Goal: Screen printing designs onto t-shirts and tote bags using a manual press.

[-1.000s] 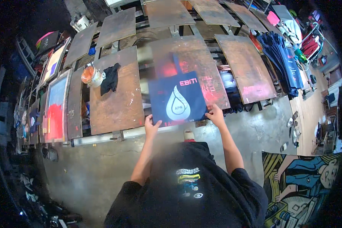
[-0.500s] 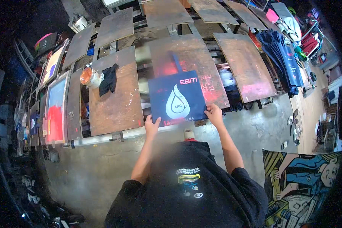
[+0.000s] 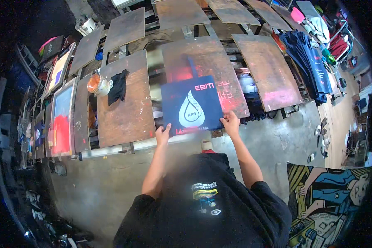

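A dark blue tote bag [image 3: 171,103] with a pale drop-shaped print and pink lettering lies over a wooden printing board [image 3: 182,53]. Its handle points away from me. At the bag's near left corner, my left hand [image 3: 163,134] pinches the fabric between thumb and fingers. My right hand [image 3: 230,123] grips the near right corner the same way. The near edge of the bag reaches the board's front edge, held taut between both hands. Pink ink stains show on the board around the bag.
On the left board stand a paint-smeared tub [image 3: 98,84] and a black cloth [image 3: 118,87]. A framed screen [image 3: 63,120] with red ink leans farther left. Dark blue bags [image 3: 304,62] hang in a stack at the right. More wooden boards [image 3: 266,72] line the rack.
The bag and both hands have shifted very slightly, with the right hand a little farther from me. Both hands keep hold of the bag's corners.
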{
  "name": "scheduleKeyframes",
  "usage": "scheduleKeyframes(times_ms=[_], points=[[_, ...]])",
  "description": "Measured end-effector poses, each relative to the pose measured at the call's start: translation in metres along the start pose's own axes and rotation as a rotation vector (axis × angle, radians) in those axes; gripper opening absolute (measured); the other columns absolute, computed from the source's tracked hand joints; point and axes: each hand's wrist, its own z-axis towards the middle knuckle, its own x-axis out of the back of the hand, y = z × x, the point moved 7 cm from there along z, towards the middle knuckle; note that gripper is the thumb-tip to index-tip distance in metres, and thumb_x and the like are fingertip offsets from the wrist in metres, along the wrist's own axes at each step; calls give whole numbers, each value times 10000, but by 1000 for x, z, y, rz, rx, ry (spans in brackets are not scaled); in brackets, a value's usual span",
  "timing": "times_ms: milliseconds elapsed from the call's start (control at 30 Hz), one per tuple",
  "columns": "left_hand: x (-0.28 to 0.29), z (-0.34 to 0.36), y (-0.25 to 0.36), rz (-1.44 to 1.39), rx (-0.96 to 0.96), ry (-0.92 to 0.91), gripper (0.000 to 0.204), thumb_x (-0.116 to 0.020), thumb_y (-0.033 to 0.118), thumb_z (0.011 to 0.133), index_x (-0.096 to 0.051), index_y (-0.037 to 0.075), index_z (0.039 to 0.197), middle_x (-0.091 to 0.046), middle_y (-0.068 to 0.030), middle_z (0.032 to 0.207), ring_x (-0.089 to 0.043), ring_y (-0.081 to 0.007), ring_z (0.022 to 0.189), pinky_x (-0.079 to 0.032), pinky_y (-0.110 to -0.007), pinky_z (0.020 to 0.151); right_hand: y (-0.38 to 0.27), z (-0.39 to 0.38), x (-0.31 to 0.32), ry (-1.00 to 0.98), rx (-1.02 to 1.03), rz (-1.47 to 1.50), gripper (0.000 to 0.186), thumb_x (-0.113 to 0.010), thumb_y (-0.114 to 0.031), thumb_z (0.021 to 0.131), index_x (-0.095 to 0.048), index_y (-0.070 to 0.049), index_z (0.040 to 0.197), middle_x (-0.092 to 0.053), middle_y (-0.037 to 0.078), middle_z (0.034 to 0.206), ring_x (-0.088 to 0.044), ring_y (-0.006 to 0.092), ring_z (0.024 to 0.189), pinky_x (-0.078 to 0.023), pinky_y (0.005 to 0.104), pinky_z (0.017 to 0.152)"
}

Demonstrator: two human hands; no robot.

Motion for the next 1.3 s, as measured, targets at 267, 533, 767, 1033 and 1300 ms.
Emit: scheduleKeyframes(times_ms=[267, 533, 767, 1033, 1300], points=[[3, -17, 10, 153, -265, 77, 279, -722, 248, 871, -599, -1, 838, -603, -44, 727, -527, -101, 648, -445, -276, 604, -26, -6, -2, -61, 179, -291, 309, -756, -33, 718, -587, -18, 976, -616, 143, 859, -630, 314, 776, -506, 403, 668], [-6, -40, 38, 450, -358, 117, 374, -652, 288, 904, -573, -10, 1116, -672, -182, 956, -651, -288, 897, -490, -395, 829, -39, 5, -3, -144, 216, -370, 325, -759, -33, 720, -603, -20, 1004, -616, 158, 915, -639, 318, 819, -518, 407, 720], [-6, -32, 21, 406, -342, 165, 414, -680, 275, 883, -549, -17, 1146, -657, -182, 1005, -636, -282, 926, -483, -387, 854, -51, 12, 1, -101, 166, -431, 327, -759, -53, 711, -593, -5, 989, -608, 192, 951, -627, 374, 841, -513, 451, 731], [-20, -22, 39, 183, -403, 185, 245, -674, 136, 886, -556, -6, 1046, -616, -74, 955, -565, -148, 890, -462, -304, 832, -39, 26, -7, -106, 231, -313, 348, -713, 7, 691, -573, 14, 1009, -592, 217, 950, -598, 417, 883, -496, 488, 755], [-40, -62, 94, 703, -522, 407, 500, -669, 239, 858, -506, -7, 1262, -532, -246, 1253, -522, -399, 1138, -405, -465, 971, -61, 33, -6, -208, 237, -483, 485, -712, -79, 745, -528, -18, 1189, -535, 219, 1193, -534, 418, 1076, -452, 477, 903]])
